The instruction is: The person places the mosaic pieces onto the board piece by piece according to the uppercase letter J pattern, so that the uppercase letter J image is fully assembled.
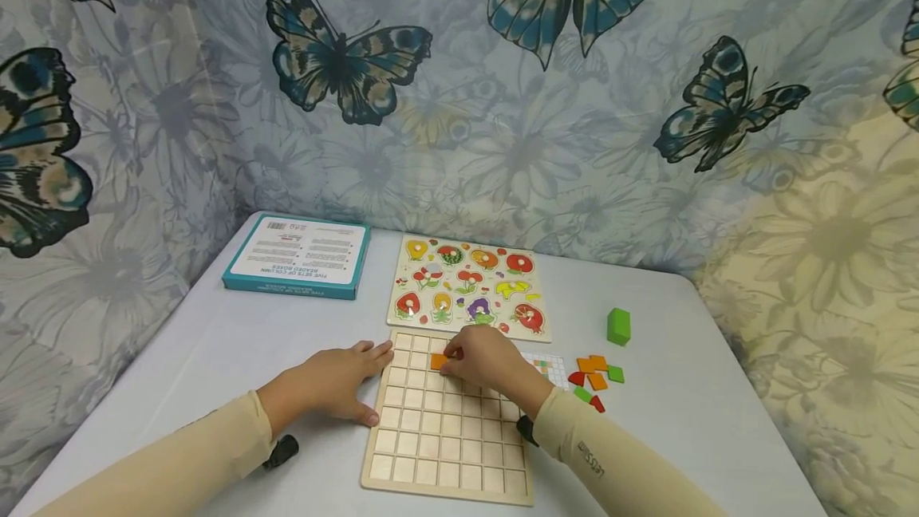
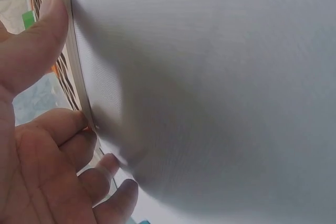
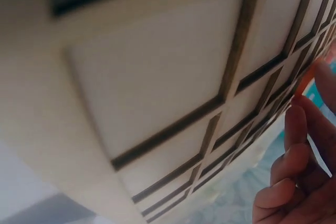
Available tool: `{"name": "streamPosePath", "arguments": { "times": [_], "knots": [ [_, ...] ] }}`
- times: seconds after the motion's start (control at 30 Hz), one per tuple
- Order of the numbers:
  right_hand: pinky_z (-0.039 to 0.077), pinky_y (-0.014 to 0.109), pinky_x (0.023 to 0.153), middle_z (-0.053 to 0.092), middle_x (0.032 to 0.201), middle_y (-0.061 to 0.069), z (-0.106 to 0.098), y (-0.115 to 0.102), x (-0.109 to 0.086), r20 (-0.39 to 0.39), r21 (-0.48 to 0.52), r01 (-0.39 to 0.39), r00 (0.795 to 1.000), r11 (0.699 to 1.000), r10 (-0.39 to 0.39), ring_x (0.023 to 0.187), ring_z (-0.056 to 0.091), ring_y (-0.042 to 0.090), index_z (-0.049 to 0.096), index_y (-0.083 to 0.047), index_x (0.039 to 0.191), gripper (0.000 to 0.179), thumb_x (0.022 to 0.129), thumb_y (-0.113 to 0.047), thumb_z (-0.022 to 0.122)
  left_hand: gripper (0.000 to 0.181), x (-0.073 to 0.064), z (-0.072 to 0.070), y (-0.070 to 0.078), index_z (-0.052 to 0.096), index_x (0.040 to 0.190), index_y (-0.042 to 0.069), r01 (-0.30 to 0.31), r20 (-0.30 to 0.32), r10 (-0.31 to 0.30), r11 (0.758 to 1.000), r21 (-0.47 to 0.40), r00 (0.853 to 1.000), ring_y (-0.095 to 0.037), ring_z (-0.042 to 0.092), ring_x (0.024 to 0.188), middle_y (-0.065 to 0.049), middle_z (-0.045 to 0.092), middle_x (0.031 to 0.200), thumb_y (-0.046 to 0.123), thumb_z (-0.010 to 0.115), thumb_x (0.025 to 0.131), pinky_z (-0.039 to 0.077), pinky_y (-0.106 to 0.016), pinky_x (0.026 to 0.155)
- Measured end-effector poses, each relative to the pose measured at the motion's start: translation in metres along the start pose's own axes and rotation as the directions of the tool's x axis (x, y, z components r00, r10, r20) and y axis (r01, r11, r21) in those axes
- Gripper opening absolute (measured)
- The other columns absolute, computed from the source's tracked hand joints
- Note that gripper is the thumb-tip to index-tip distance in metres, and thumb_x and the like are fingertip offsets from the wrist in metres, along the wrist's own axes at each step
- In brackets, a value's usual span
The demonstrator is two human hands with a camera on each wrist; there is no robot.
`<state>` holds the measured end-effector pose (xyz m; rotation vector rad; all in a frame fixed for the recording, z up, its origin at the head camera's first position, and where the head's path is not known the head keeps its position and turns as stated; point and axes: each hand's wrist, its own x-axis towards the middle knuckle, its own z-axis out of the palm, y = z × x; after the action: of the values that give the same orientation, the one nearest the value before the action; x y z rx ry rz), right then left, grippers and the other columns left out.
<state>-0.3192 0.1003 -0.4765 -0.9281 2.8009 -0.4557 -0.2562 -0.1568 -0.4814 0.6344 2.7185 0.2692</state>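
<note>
A light wooden grid board [image 1: 431, 447] with square cells lies flat at the front of the table. My right hand [image 1: 488, 359] pinches an orange square tile [image 1: 438, 361] between thumb and fingers, over the cells near the board's far edge. In the right wrist view the tile's thin orange edge [image 3: 306, 81] shows between the fingertips. My left hand [image 1: 333, 381] rests at the board's left side, thumb and fingers spread, with fingertips touching its edge. The left wrist view shows the thumb [image 2: 50, 35] against the board's rim [image 2: 79, 72].
Right of the board lie several loose orange, green and red tiles [image 1: 597, 381] and a partly covered pattern card [image 1: 549, 368]. A green block [image 1: 618, 327] stands farther right. Behind are a fruit puzzle board [image 1: 459, 301] and a teal-edged box [image 1: 297, 254].
</note>
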Motion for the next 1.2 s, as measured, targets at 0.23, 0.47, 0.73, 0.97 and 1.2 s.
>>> {"name": "streamPosePath", "arguments": {
  "times": [0.23, 0.47, 0.73, 0.97, 1.2],
  "knots": [
    [0.048, 0.023, 0.061, 0.07, 0.083, -0.01, 0.0, -0.004, 0.001, 0.001, -0.036, 0.028, 1.0, 0.999, -0.028, 0.069, 0.058, 0.003, 0.079, -0.016, 0.099, 0.022, 0.084, -0.032, 0.078, 0.101, 0.0, -0.004, 0.003, 0.037, 0.153, 0.015, 0.006, -0.002, -0.006, 1.0, -0.002, 1.0, -0.027, 0.03, 0.142, 0.005, 0.03, 0.158, 0.059, 0.079, 0.071, 0.038, -0.052, 0.103],
    [0.044, 0.027, 0.057, 0.057, 0.071, -0.012, -0.02, 0.019, -0.023, -0.027, -0.008, -0.093, 0.995, 0.996, 0.093, 0.062, 0.051, 0.007, 0.075, -0.015, 0.112, 0.034, 0.084, -0.033, 0.078, 0.1, 0.001, -0.006, 0.007, 0.038, 0.152, 0.015, -0.002, 0.008, 0.002, 1.0, -0.008, 1.0, -0.028, 0.028, 0.143, 0.003, 0.028, 0.159, 0.057, 0.079, 0.072, 0.038, -0.055, 0.103],
    [0.045, 0.031, 0.056, 0.061, 0.081, -0.004, -0.06, 0.102, -0.092, -0.042, 0.006, -0.395, 0.918, 0.918, 0.395, 0.063, 0.053, 0.013, 0.073, -0.011, 0.114, 0.037, 0.083, -0.03, 0.078, 0.101, 0.001, -0.002, 0.006, 0.038, 0.152, 0.014, 0.02, 0.017, -0.019, 1.0, -0.004, 1.0, -0.03, 0.028, 0.143, 0.003, 0.028, 0.159, 0.058, 0.079, 0.071, 0.038, -0.055, 0.102],
    [0.049, 0.037, 0.061, 0.065, 0.09, 0.004, -0.076, 0.17, -0.147, -0.014, -0.012, -0.47, 0.883, 0.883, 0.47, 0.075, 0.058, 0.019, 0.07, -0.003, 0.115, 0.039, 0.083, -0.026, 0.076, 0.102, 0.003, 0.0, 0.004, 0.038, 0.152, 0.015, 0.025, 0.009, -0.025, 1.0, 0.005, 1.0, -0.03, 0.029, 0.143, 0.004, 0.029, 0.158, 0.059, 0.079, 0.069, 0.038, -0.056, 0.101],
    [0.05, 0.039, 0.063, 0.067, 0.094, 0.007, -0.074, 0.193, -0.167, 0.02, 0.022, -0.525, 0.851, 0.851, 0.525, 0.077, 0.06, 0.02, 0.069, -0.004, 0.116, 0.041, 0.083, -0.025, 0.077, 0.102, 0.004, 0.003, 0.006, 0.038, 0.152, 0.016, 0.015, 0.011, -0.015, 1.0, 0.004, 1.0, -0.031, 0.029, 0.142, 0.004, 0.029, 0.158, 0.06, 0.078, 0.069, 0.038, -0.055, 0.102]
  ]
}}
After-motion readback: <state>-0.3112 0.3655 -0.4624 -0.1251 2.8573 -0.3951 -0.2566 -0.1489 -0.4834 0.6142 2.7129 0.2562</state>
